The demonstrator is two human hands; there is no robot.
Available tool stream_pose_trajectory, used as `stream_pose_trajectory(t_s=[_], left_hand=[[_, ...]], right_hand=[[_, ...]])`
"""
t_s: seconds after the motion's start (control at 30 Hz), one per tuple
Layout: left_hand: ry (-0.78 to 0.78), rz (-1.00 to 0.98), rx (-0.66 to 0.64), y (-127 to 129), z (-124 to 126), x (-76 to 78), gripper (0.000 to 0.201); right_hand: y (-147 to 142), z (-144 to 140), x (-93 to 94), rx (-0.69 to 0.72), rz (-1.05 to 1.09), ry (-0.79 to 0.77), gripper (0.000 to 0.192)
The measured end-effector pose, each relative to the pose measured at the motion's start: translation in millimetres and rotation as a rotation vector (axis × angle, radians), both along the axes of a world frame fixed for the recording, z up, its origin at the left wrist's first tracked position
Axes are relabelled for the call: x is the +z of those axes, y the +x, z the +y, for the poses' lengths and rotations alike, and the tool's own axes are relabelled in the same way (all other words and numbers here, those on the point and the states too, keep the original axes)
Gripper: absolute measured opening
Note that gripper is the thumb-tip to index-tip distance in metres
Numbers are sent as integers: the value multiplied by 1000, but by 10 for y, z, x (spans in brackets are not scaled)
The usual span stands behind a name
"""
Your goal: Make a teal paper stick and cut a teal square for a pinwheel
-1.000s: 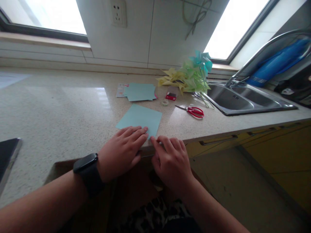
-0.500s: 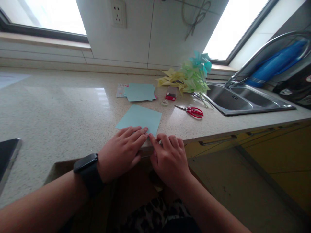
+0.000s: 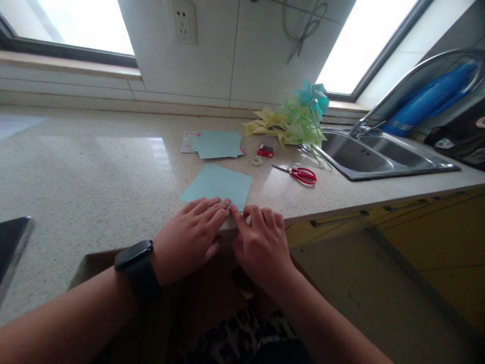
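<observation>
Pale speckled countertop [image 3: 94, 172] runs under two bright windows to a steel sink [image 3: 375, 156] at the right, and near its front edge lies a light blue sheet of paper [image 3: 220, 184], its near corner right at the lip of the counter. The left hand [image 3: 189, 235], with a dark watch [image 3: 138, 268] on the wrist, lies flat on that near part of the sheet, fingers straight and close together, which looks like a way of pinning the paper so it cannot slide on the smooth stone. The right hand [image 3: 261, 242] sits just beside it, fingers curled downward and bunched, the forefinger tip touching the sheet's near corner next to the left fingertips; whether it pinches the paper or only presses it I cannot tell, since the knuckles hide the pads. Farther back, well apart from the hands, a small stack of blue paper [image 3: 217, 144] rests flat. Beside it are a small red box [image 3: 266, 150] and a roll of clear tape [image 3: 256, 161]. Red-handled scissors [image 3: 301, 174] lie closed toward the sink, within the right arm's reach. A heap of yellow, green and blue paper pinwheels [image 3: 295, 119] is piled against the wall by the sink, out of the working space.
</observation>
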State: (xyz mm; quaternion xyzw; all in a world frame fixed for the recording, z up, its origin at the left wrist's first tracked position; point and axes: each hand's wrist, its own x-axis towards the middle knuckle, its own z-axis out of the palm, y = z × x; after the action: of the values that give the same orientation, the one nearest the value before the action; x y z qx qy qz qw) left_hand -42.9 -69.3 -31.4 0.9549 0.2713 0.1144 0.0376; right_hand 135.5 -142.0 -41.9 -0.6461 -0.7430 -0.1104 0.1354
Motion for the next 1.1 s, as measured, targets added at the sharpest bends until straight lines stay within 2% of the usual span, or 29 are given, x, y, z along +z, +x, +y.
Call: stream_pose_trajectory(t_s=[0.3,0.5,0.73,0.93,1.1], left_hand=[[-34,-43,-12,-6,2,37,60],[-64,-108,-16,8,11,72,43],[-50,-75,-3,8,5,84,46],[-40,-60,3,4,-5,85,41],[-34,-59,4,1,-3,81,38]], right_hand=[[-31,23,37,5,15,-15,53],[-40,51,39,7,42,-38,55],[-37,66,40,5,68,-58,58],[68,57,58,64,92,-43,66],[133,23,102,128,129,14,45]])
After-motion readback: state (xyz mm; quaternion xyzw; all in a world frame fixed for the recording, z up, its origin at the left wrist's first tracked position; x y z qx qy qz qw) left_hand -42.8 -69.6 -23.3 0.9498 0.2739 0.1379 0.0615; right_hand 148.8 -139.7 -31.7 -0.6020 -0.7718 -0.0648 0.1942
